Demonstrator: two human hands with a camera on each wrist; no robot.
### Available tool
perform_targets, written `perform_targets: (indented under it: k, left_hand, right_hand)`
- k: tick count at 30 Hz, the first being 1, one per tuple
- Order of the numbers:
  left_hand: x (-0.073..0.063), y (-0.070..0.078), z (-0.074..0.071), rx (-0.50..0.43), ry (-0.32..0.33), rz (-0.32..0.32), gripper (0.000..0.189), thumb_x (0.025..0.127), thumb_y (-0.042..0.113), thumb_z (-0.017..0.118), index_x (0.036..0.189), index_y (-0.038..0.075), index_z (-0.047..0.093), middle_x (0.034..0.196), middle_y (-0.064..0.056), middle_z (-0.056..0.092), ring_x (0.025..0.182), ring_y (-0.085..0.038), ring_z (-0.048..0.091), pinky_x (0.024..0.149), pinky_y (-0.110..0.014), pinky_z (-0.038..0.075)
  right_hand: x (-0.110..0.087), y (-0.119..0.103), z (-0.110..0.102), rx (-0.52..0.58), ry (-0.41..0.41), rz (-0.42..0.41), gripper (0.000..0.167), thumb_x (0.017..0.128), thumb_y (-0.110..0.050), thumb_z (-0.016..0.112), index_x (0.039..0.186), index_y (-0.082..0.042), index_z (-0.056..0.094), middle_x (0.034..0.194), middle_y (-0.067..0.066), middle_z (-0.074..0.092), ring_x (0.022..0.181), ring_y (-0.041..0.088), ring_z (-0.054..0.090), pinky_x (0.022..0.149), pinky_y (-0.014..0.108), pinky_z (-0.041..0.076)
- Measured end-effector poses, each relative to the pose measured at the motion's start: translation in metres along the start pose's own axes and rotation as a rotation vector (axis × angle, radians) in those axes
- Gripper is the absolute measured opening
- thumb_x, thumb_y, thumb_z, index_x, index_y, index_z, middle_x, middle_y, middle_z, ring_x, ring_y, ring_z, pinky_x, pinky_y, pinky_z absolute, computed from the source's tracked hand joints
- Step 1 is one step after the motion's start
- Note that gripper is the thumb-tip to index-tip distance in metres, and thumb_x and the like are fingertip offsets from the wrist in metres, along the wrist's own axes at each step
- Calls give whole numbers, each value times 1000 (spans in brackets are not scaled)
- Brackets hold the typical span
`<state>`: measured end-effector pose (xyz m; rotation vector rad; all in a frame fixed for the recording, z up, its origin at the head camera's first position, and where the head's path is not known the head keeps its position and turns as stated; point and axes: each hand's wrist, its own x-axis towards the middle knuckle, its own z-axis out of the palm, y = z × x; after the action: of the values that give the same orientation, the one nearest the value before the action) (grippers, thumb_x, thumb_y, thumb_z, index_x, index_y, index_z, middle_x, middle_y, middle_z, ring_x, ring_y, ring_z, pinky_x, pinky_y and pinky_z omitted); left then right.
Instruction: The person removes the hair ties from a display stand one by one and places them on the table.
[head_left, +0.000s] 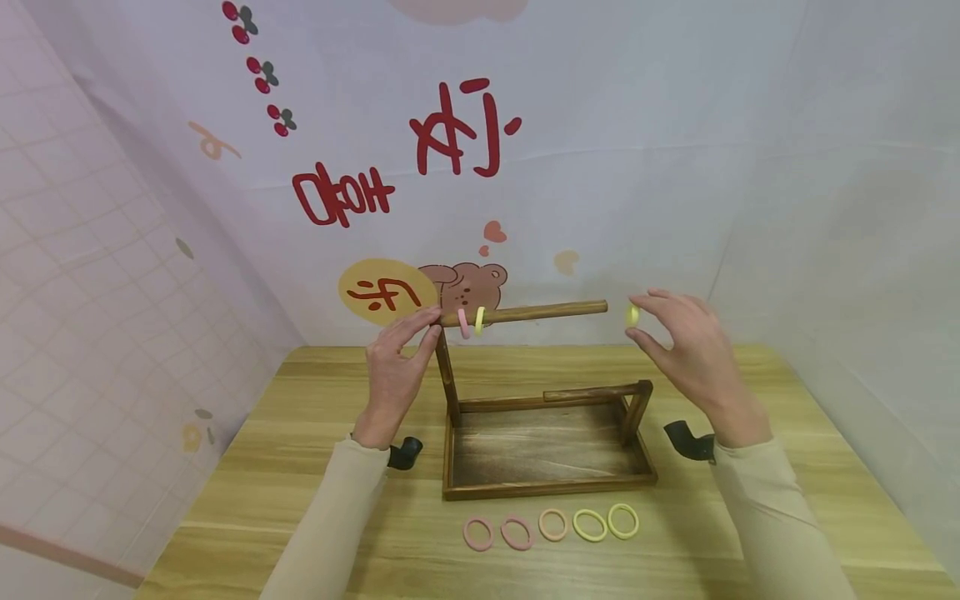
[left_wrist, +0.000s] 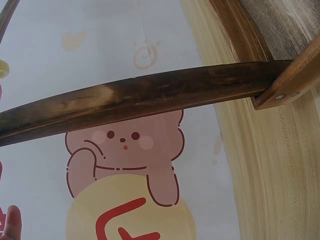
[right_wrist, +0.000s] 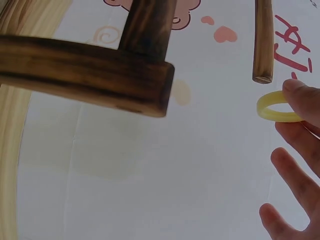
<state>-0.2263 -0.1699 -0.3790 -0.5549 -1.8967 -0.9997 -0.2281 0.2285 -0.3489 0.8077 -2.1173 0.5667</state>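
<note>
My right hand (head_left: 686,346) pinches a yellow ring (right_wrist: 275,116) between thumb and finger, just off the free end of the upper wooden rod (head_left: 547,312). Its other fingers are spread in the right wrist view. A pink ring (head_left: 463,323) and a yellow ring (head_left: 480,322) hang on that rod near its left end. There my left hand (head_left: 393,367) grips the corner where rod and upright post (head_left: 447,375) of the wooden stand meet. In the left wrist view only one fingertip (left_wrist: 12,222) shows, at the lower left.
The stand's tray base (head_left: 551,486) sits on the wood-grain table (head_left: 322,467). A shorter lower rod (head_left: 592,393) points left from a right post (head_left: 636,412). In front lie several rings: pink (head_left: 467,531), peach (head_left: 555,539) and yellow (head_left: 637,523). A printed cloth (head_left: 637,208) stands behind.
</note>
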Motion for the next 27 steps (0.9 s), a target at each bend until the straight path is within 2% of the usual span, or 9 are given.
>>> perform_targets:
  k: [3, 5, 8, 12, 21, 27]
  left_hand:
    - [0, 0, 0, -6, 2, -2, 25, 92, 4, 79, 117, 4, 79, 118, -9, 76, 108, -29, 73, 95, -49, 55]
    - [0, 0, 0, -8, 4, -1, 25, 91, 4, 79, 117, 4, 79, 118, -9, 76, 107, -30, 73, 94, -49, 55]
    - [0, 0, 0, -11, 0, -2, 25, 92, 4, 79, 117, 4, 79, 119, -9, 76, 107, -29, 73, 95, -48, 55]
    - [0, -1, 0, -13, -3, -4, 24, 93, 5, 78, 117, 4, 79, 119, -8, 76, 107, -29, 73, 95, -47, 55]
    - [0, -1, 0, -9, 4, -1, 24, 93, 5, 78, 117, 5, 79, 119, -8, 76, 107, -29, 74, 94, -49, 55]
    - [0, -1, 0, -8, 5, 4, 24, 92, 5, 79, 116, 5, 79, 118, -8, 76, 107, -29, 74, 94, -49, 55]
  right_hand:
    - [-3, -1, -2, 14, 8, -10, 54, 78, -1, 87, 129, 1, 69, 123, 19, 72, 121, 43, 62, 102, 62, 43]
    - [-5, -1, -2, 31, 20, -23, 50, 83, -7, 84, 129, 1, 68, 123, 19, 72, 120, 43, 62, 101, 63, 43]
    - [-9, -1, -2, 55, 43, -43, 44, 96, -29, 74, 128, 1, 69, 122, 19, 72, 118, 45, 62, 98, 65, 43]
    - [-13, -3, -3, 62, 58, -47, 58, 104, -51, 57, 126, 2, 70, 119, 20, 73, 115, 46, 63, 95, 66, 43]
    - [-22, -8, -9, 50, 52, -59, 60, 105, -53, 54, 122, 2, 71, 114, 19, 73, 109, 43, 65, 95, 59, 45]
    - [-30, -11, -9, 59, 59, -89, 57, 105, -50, 56, 124, 2, 71, 115, 19, 73, 107, 42, 66, 102, 44, 45]
